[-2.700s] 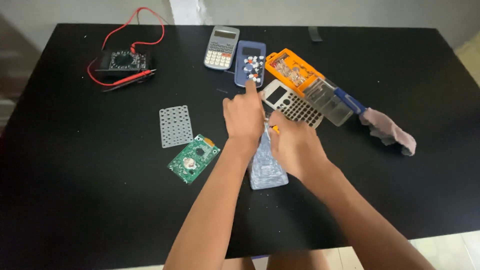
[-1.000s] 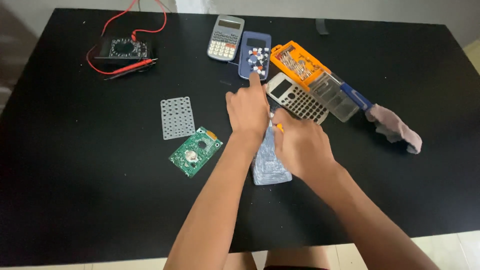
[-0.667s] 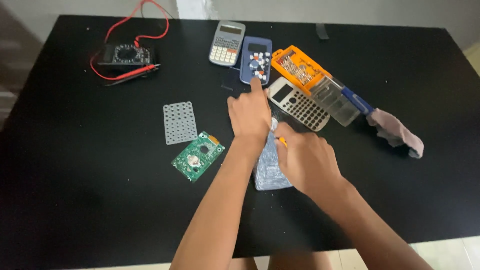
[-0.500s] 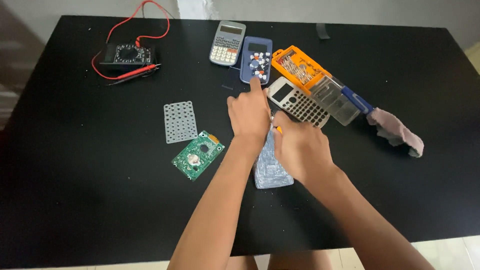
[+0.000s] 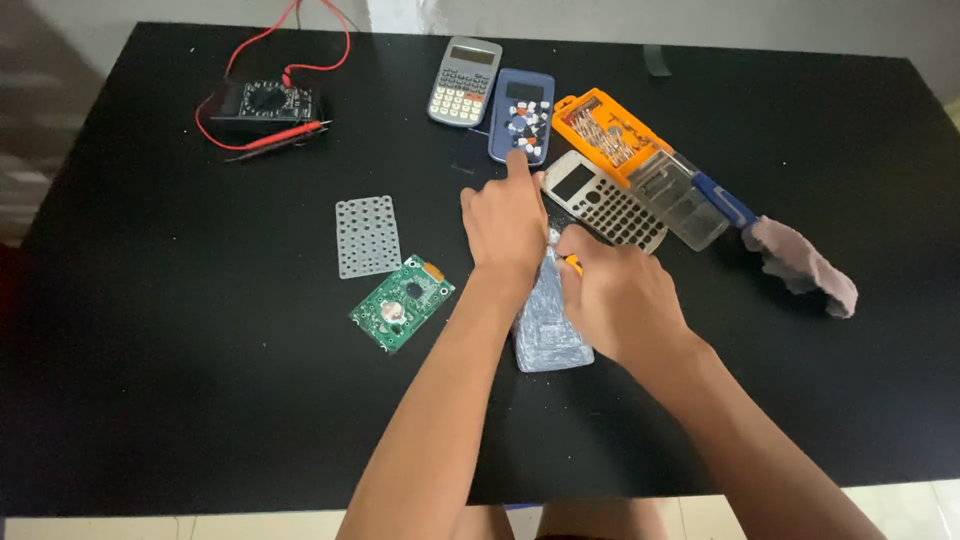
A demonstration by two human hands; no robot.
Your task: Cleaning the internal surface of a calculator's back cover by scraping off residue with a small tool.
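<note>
Still pressing left hand (image 5: 505,215) flat on silvery calculator shell (image 5: 548,325) atop black table (image 5: 150,400), right hand (image 5: 620,300) pinching orange-tipped tool (image 5: 572,264).

table (image 5: 150,400) is holding all | meter (image 5: 265,102) is sitting far left at the back | two calculators (image 5: 465,82) are lying side by side at the back middle | bit case (image 5: 605,130) is lying right of them | key sheet (image 5: 367,235) is lying behind circuit board (image 5: 402,303) | cloth (image 5: 805,265) is lying far right | both hands (image 5: 508,222) are resting on the shell (image 5: 548,335) in the middle
</note>
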